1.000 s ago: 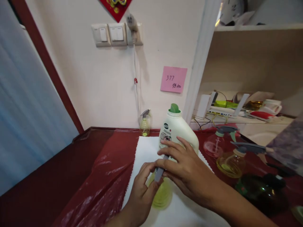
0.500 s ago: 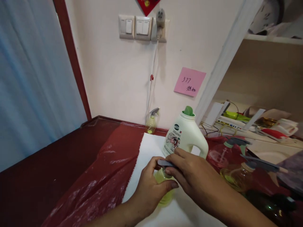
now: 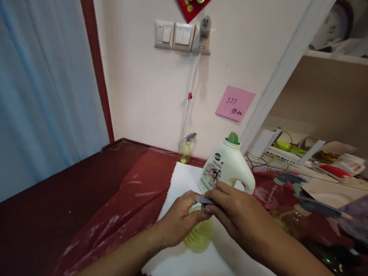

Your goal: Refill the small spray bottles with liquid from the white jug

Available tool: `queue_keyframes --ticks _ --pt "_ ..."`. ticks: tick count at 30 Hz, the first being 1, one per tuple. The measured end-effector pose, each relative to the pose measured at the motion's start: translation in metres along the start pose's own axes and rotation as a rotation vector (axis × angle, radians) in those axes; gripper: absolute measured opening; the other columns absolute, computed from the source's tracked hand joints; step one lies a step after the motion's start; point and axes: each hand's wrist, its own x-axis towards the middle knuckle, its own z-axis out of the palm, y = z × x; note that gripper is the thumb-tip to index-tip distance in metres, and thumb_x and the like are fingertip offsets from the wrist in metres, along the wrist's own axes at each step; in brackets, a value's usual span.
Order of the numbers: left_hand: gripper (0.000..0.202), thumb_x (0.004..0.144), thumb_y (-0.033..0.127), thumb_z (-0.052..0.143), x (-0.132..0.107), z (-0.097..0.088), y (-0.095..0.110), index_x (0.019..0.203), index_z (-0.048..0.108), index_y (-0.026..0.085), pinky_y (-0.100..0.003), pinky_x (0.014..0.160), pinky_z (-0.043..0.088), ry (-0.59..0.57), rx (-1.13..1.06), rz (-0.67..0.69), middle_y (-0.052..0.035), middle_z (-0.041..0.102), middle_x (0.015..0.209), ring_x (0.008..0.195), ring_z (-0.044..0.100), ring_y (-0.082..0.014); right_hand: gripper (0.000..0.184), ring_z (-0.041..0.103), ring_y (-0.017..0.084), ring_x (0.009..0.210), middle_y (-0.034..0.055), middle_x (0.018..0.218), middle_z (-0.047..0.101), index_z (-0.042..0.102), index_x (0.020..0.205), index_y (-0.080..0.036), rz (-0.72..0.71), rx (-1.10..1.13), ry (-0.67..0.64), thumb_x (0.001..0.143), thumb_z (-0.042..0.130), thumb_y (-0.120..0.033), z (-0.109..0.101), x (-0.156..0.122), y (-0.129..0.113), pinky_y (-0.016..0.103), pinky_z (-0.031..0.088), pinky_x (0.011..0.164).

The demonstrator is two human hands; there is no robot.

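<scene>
Dark-red counter (image 3: 86, 188), white sheet (image 3: 169, 262), yellow bottle (image 3: 199, 237) roughly upright over that. From my remote seat it's just below my left hand (image 3: 179, 220), curled round its upper end, and right hand (image 3: 235, 207), pinching the grey sprayer top (image 3: 202, 199); neither's clearly nearer.

Pink note (image 3: 235, 103) reads "377" over 2 handwritten characters; clock (image 3: 330, 30) shows "2"; jug label (image 3: 212, 174) too small.

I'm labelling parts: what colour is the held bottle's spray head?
The spray head is grey; head view.
</scene>
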Motion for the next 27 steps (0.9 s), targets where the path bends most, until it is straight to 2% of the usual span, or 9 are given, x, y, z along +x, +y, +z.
queue_keyframes --ticks 3,6,8,12,15,20,22,24,27 --pt "0.029 0.075 0.030 0.080 0.002 0.006 0.006 0.100 0.070 0.021 -0.038 0.094 0.045 0.026 -0.064 -0.065 -0.0050 0.069 0.104 0.104 0.061 -0.0269 0.015 0.061 0.023 0.087 0.0035 0.097 0.058 0.066 0.105 -0.023 -0.007 0.018 0.004 0.101 0.052 -0.021 0.000 0.002 0.000 0.037 0.042 0.073" --pt "0.045 0.062 0.022 0.088 0.006 0.018 0.010 0.100 0.064 0.019 -0.034 0.086 0.047 0.103 -0.111 -0.131 -0.0020 0.069 0.098 0.093 0.062 -0.0238 0.017 0.061 0.023 0.087 0.0032 0.096 0.058 0.066 0.111 -0.025 -0.005 0.014 0.001 0.102 0.052 -0.021 0.000 0.003 0.001 0.037 0.042 0.072" --pt "0.039 0.064 0.022 0.086 0.009 0.025 0.010 0.095 0.063 0.018 -0.032 0.080 0.046 0.152 -0.128 -0.136 -0.0012 0.069 0.093 0.088 0.061 -0.0217 0.017 0.060 0.023 0.087 0.0031 0.096 0.058 0.066 0.110 -0.024 0.001 0.026 0.000 0.101 0.052 -0.020 -0.001 0.003 0.001 0.036 0.042 0.072" --pt "0.025 0.073 0.025 0.080 0.009 0.026 0.003 0.091 0.064 0.018 -0.032 0.082 0.046 0.174 -0.054 -0.073 -0.0029 0.068 0.095 0.090 0.059 -0.0215 0.015 0.060 0.022 0.087 0.0027 0.095 0.058 0.067 0.106 -0.023 0.018 0.056 0.006 0.101 0.053 -0.019 -0.002 0.001 0.002 0.035 0.041 0.072" --pt "0.017 0.078 0.025 0.076 0.010 0.016 0.001 0.089 0.064 0.018 -0.032 0.083 0.045 0.087 -0.002 -0.045 -0.0031 0.067 0.096 0.091 0.059 -0.0216 0.014 0.060 0.022 0.086 0.0023 0.095 0.058 0.067 0.106 -0.024 0.004 0.053 0.018 0.100 0.056 -0.020 -0.001 0.000 0.003 0.034 0.038 0.071" --pt "0.018 0.080 0.021 0.073 0.023 -0.011 0.007 0.097 0.067 0.018 -0.031 0.087 0.044 -0.322 -0.219 -0.081 0.0002 0.065 0.093 0.093 0.058 -0.0192 0.015 0.059 0.019 0.084 0.0013 0.094 0.059 0.068 0.106 -0.024 -0.062 0.132 0.058 0.100 0.056 -0.018 0.001 0.005 0.009 0.032 0.038 0.071" --pt "0.017 0.081 0.023 0.073 0.027 -0.019 0.009 0.097 0.068 0.018 -0.032 0.091 0.043 -0.419 -0.232 -0.094 0.0002 0.065 0.095 0.096 0.058 -0.0198 0.015 0.060 0.019 0.086 0.0013 0.095 0.059 0.068 0.106 -0.024 -0.063 0.153 0.060 0.100 0.056 -0.018 0.002 0.006 0.010 0.032 0.040 0.072" --pt "0.019 0.080 0.025 0.075 0.027 -0.020 0.007 0.097 0.068 0.018 -0.033 0.094 0.043 -0.413 -0.237 -0.099 -0.0003 0.065 0.096 0.099 0.058 -0.0208 0.014 0.060 0.020 0.087 0.0017 0.096 0.059 0.069 0.106 -0.023 -0.039 0.139 0.056 0.099 0.057 -0.019 0.002 0.006 0.010 0.033 0.040 0.072" --pt "0.039 0.070 0.026 0.086 0.022 -0.009 0.004 0.102 0.065 0.019 -0.034 0.092 0.044 -0.231 -0.254 -0.106 -0.0002 0.066 0.100 0.100 0.059 -0.0215 0.015 0.060 0.020 0.086 0.0018 0.095 0.060 0.069 0.107 -0.023 -0.022 0.128 0.057 0.100 0.056 -0.020 0.003 0.004 0.010 0.034 0.041 0.073"
